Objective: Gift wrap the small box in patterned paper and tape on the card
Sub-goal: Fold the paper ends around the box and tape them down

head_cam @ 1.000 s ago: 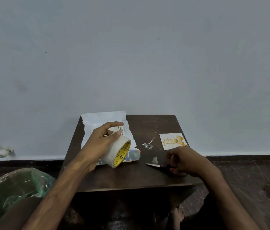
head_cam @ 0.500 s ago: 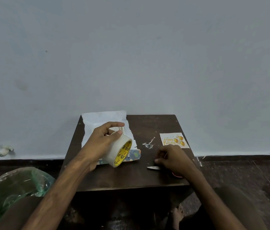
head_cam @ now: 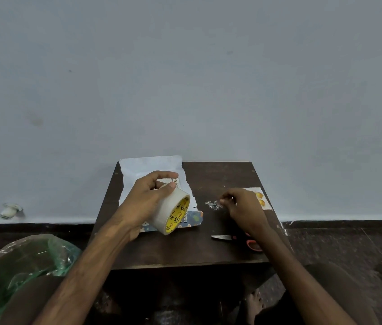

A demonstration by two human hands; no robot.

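My left hand (head_cam: 146, 200) grips a roll of clear tape (head_cam: 173, 213) with a yellow core, tilted above the wrapping paper (head_cam: 152, 166). The paper lies white side up, and its patterned edge (head_cam: 193, 219) shows under the roll. A corner of the small box (head_cam: 175, 182) peeks out behind my left fingers; the rest is hidden. My right hand (head_cam: 243, 206) has its fingers curled, the tips pinched at crumpled tape scraps (head_cam: 212, 205). The birthday card (head_cam: 263, 200) lies at the table's right edge, half covered by my right hand.
Orange-handled scissors (head_cam: 224, 237) lie shut on the dark wooden table (head_cam: 185, 252), under my right wrist. A green plastic bag (head_cam: 21, 261) sits on the floor at lower left. A grey wall stands right behind the table.
My right hand let go of the scissors, left them near the front edge, and moved away from me to the tape scraps, covering part of the card. My left hand kept the roll in place.
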